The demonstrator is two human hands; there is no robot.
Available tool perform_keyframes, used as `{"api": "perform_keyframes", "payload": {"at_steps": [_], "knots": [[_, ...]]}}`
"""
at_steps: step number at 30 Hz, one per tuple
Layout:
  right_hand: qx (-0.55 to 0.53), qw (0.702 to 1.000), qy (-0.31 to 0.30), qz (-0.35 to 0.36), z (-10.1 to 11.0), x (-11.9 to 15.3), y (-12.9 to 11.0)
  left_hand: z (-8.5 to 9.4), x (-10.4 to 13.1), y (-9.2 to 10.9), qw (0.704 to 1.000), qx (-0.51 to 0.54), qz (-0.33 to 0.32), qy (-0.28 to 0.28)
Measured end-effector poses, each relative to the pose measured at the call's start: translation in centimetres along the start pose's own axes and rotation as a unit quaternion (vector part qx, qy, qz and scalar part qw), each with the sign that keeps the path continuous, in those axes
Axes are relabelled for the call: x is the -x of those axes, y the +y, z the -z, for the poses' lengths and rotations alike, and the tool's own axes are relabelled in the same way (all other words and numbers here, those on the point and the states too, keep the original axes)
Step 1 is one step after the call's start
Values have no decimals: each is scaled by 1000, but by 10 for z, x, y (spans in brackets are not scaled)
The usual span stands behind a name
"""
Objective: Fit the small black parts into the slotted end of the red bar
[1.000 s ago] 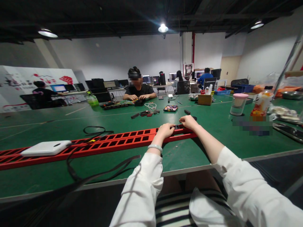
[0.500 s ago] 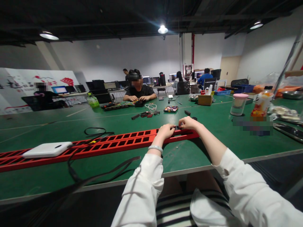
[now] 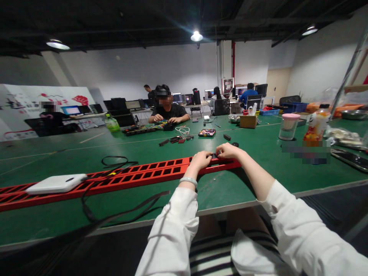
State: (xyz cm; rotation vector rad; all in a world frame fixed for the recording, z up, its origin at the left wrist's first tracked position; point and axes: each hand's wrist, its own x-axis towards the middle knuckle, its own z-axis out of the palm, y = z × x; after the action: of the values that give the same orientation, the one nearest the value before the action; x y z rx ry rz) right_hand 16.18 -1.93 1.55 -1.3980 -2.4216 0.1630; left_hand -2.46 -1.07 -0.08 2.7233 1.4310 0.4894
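A long red slotted frame (image 3: 161, 170) lies across the green table. Over its right end, my left hand (image 3: 201, 158) is closed, fingers curled against a small dark piece (image 3: 214, 155) set in the frame. Just to the right, my right hand (image 3: 227, 151) pinches at the same dark piece from the other side. The fingertips hide most of that piece, so its kind does not show. Behind my right hand lies a small round black object (image 3: 235, 144). A white power bank (image 3: 57, 183) rests on the left part of the frame, with a black cable (image 3: 89, 188) running from it.
A co-worker (image 3: 169, 109) sits across the table, hands over colourful strips. Dark small parts (image 3: 178, 139), a patterned box (image 3: 207, 133) and a short black block (image 3: 227, 137) lie ahead. On the right stand a pink-lidded jar (image 3: 288, 128) and a drink bottle (image 3: 316, 124).
Both hands stay at the frame's right end, with only slight finger movement at the dark piece. The co-worker's hand on the left side has shifted a little. The view has tilted slightly.
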Motion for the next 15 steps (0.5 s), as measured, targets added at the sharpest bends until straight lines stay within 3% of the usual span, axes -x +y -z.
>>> {"api": "perform_keyframes", "payload": {"at_steps": [15], "knots": [[8, 999, -24, -35, 2, 2, -2, -2, -1, -1, 1000, 1, -1, 7]]}}
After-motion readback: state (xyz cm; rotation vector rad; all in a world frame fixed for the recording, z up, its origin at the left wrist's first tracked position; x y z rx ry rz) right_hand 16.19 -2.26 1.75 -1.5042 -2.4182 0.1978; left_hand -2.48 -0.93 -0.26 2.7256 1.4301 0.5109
